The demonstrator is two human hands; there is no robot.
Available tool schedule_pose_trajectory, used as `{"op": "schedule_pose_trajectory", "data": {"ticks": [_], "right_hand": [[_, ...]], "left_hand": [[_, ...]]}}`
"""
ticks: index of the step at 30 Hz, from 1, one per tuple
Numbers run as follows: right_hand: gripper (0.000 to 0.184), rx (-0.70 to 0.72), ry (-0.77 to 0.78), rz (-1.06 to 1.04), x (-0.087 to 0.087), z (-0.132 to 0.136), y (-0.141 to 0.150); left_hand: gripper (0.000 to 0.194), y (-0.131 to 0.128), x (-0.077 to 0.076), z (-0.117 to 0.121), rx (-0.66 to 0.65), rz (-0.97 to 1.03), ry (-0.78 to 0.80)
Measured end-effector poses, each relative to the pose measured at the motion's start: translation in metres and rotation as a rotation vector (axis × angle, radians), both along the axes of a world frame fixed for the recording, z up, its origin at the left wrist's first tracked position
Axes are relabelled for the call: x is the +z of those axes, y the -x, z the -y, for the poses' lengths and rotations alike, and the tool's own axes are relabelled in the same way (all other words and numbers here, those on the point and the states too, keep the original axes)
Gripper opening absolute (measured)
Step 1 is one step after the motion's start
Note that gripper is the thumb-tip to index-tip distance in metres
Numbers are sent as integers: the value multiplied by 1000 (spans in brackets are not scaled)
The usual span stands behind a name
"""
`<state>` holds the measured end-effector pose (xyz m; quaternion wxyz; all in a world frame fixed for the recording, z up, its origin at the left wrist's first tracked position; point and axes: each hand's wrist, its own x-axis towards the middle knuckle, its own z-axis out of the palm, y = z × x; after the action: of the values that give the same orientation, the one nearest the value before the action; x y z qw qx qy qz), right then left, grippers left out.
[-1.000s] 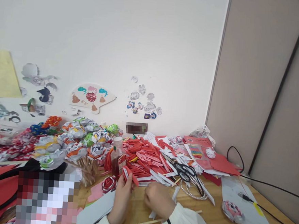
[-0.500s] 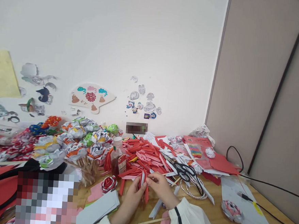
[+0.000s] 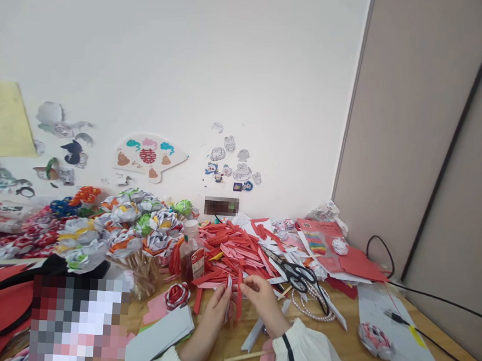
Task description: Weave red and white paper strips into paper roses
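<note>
My left hand (image 3: 215, 306) is closed on a small bundle of folded paper (image 3: 229, 287), white and red, held upright between thumb and fingers. Just to its right, my right hand (image 3: 261, 297) pinches a folded red paper strip (image 3: 238, 302) by its upper part, and the strip hangs down. A narrow gap shows between strip and bundle. Right behind both hands lies a heap of folded red and pink paper strips (image 3: 240, 249). A rolled red-and-white paper flower (image 3: 177, 296) sits left of my left hand, beside a stack of white paper (image 3: 160, 334).
Black-handled scissors (image 3: 298, 275) and a string of pearl beads (image 3: 318, 312) lie to the right. A bottle (image 3: 188, 251) stands before many paper flowers (image 3: 126, 222) on sticks. A wooden stick (image 3: 245, 357) lies in front; a black cable (image 3: 431, 348) crosses the right side.
My right hand has moved slightly right, away from my left hand, and the red strip it pinches is now apart from the bundle. The view has shifted slightly.
</note>
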<state>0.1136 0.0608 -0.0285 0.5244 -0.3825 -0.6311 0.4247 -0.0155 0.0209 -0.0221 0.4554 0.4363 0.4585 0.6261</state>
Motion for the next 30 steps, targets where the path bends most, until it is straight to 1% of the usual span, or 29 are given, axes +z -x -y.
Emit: {"op": "schedule_pose_trajectory", "data": {"ticks": [5, 9, 12, 16, 18, 21, 24, 27, 30], "right_hand": [[29, -10, -20, 22, -1, -1, -1], [29, -35, -52, 77, -4, -3, 0], [24, -75, -88, 148, -8, -5, 1], [17, -162, -158, 302, -12, -10, -5], [18, -225, -222, 395, -8, -15, -11], [28, -314, -327, 524, 4, -29, -21], [34, -347, -394, 638, 18, -49, -25], [26, -335, -428, 737, 26, -69, -20], [20, -344, -429, 786, 28, -82, -11]], "left_hand": [[28, 1, -2, 0, -15, -34, 14], [33, -2, -4, -3, -30, -67, -15], [34, -2, -6, -6, -42, -106, -33], [30, 2, -8, -10, -19, -174, -61], [27, 4, -8, -12, 7, -207, -74], [25, 7, -8, -13, 40, -249, -89], [26, 8, -11, -14, 59, -281, -100], [25, 9, -16, -17, 60, -309, -101], [25, 10, -20, -20, 64, -323, -99]]}}
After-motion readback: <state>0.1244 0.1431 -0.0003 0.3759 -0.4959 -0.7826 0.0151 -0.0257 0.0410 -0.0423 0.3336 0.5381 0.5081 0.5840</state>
